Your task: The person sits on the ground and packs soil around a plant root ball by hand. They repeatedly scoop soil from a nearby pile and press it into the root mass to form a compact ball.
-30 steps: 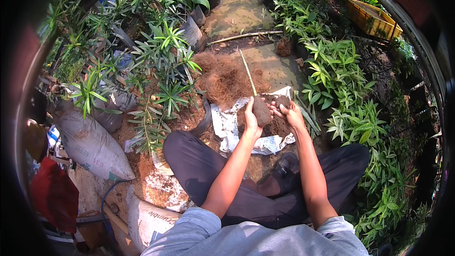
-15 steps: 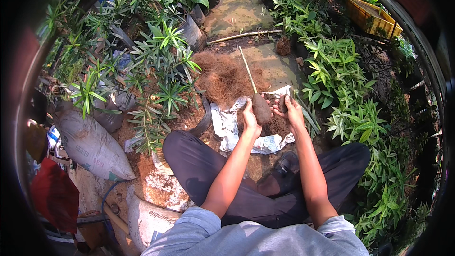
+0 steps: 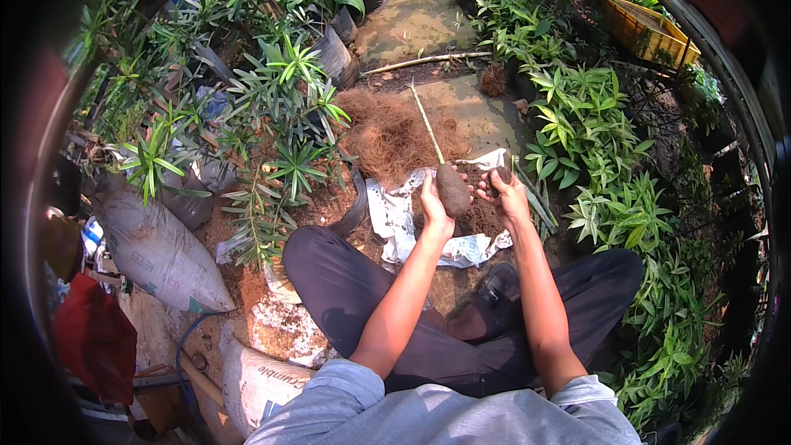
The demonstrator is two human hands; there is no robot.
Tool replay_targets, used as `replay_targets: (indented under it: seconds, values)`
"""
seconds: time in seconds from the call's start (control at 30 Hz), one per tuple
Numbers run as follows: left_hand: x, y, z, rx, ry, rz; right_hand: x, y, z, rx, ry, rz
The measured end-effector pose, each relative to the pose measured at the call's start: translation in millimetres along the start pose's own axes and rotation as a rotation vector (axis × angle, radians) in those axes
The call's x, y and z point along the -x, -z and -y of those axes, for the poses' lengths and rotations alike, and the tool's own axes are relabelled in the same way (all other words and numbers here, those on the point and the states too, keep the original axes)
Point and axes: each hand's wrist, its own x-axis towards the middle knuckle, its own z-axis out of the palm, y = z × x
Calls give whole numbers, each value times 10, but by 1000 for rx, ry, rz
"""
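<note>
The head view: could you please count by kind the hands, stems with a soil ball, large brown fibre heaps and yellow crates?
Hands (left hand, right hand): 2
Stem with soil ball: 1
Large brown fibre heap: 1
Yellow crate: 1
Total: 5

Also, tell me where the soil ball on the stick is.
In the head view, the soil ball is right of centre in the left hand, over the white sheet; the brown fibre heap lies beyond, to its left.

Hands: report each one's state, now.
Left hand: cupped, holding the soil ball at one end of the stick.
Right hand: partly closed, holding a small dark soil clump.
</note>
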Motion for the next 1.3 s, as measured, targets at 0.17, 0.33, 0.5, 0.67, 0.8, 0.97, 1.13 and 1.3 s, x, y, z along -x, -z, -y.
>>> replay_targets:
  seconds: [0.17, 0.33, 0.5, 0.67, 0.8, 0.97, 1.13, 1.3]
  values:
    - [1, -5, -24, -21, 5, -6, -27, 77, -23, 58, 7, -14]
    - [18, -43, 5, -17, -4, -34, 45, -107, 94, 30, -8, 21]
    - [-47, -1, 44, -27, 17, -25, 21, -148, 52, 59, 97, 40]
    - [33, -70, 6, 45, 75, 12, 44, -132, 3, 160, 138, -51]
    - [51, -66, 25, 73, 82, 110, 19, -129, 18, 52, 76, 15]
    - [-88, 86, 174, -87, 6, -3, 60, -223, 46, -11, 115, -60]
    - [-17, -6, 124, -231, 18, -34, 30, -96, 60, 18, 157, -133]
    - [72, -137, 36, -63, 106, 6, -27, -70, 32, 74, 221, -67]
